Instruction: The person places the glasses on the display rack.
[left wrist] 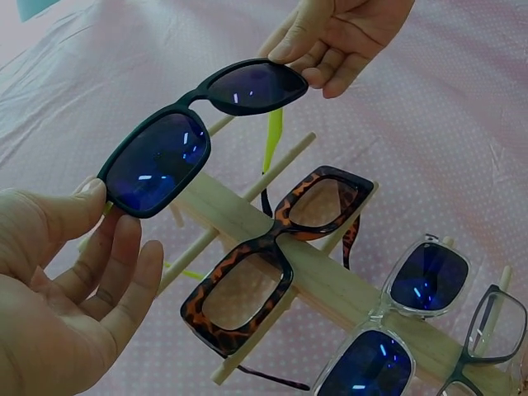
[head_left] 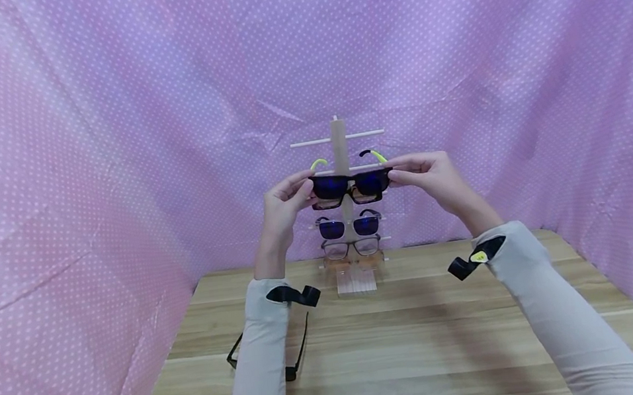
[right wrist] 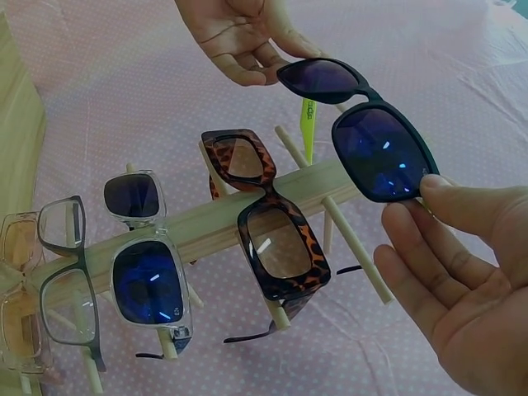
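Both hands hold one pair of black sunglasses (head_left: 372, 182) with dark blue lenses and yellow-green temples. My left hand (head_left: 284, 212) pinches one outer corner of the frame between thumb and fingers, and my right hand (head_left: 434, 178) pinches the opposite corner. The sunglasses are in front of a wooden eyewear stand (head_left: 340, 147), close to its second peg row, with the temples pointing back past the post. Just below them on the stand sits a pair of tortoiseshell glasses (left wrist: 322, 202), seen clearly in both wrist views.
Lower on the stand hang clear-framed sunglasses (right wrist: 148, 280) with blue lenses, grey-framed glasses (right wrist: 70, 305) and orange-tinted glasses (right wrist: 21, 330). A bare peg row (head_left: 365, 134) crosses the top. Black glasses (head_left: 291, 373) lie on the wooden table (head_left: 386, 362), partly hidden by my left sleeve.
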### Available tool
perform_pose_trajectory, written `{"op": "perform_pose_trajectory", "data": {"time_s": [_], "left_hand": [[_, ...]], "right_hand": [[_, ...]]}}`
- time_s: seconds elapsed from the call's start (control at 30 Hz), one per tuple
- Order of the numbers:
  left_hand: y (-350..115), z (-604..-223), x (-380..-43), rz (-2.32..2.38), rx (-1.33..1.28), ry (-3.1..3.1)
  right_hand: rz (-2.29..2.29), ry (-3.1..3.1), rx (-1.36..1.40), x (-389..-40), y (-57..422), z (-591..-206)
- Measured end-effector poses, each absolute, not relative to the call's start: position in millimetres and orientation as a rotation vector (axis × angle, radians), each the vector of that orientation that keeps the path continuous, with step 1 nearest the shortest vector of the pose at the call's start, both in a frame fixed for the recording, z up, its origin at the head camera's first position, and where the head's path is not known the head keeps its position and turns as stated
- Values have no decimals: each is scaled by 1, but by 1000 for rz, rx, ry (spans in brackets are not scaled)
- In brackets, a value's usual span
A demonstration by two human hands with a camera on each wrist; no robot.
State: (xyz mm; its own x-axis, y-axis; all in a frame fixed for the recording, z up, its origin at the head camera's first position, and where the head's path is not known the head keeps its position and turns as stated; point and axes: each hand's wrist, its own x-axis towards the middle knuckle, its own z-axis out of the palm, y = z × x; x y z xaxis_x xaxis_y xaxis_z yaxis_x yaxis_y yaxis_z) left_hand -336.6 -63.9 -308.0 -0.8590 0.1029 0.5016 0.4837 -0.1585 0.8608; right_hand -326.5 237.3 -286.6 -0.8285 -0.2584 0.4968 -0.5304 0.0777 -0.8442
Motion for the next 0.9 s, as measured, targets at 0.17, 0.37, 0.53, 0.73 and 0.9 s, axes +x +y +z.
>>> {"op": "perform_pose_trajectory", "data": {"time_s": [0.17, 0.37, 0.53, 0.73, 0.9], "left_hand": [[-62, -309, -340, -2119, -638, -1834], [-59, -308, -342, -2139, -614, -1824], [-59, -308, -344, -2161, -578, -1826], [-57, -308, -348, -2148, -528, -1835], [-54, -308, -351, -2150, -488, -1822]], "right_hand": [[1891, -2064, 780, -330, 234, -288], [1925, -2017, 755, -335, 231, -290], [1941, -1981, 724, -339, 226, -291], [1916, -1950, 693, -343, 221, -292], [1918, -1909, 655, -345, 217, -292]]}}
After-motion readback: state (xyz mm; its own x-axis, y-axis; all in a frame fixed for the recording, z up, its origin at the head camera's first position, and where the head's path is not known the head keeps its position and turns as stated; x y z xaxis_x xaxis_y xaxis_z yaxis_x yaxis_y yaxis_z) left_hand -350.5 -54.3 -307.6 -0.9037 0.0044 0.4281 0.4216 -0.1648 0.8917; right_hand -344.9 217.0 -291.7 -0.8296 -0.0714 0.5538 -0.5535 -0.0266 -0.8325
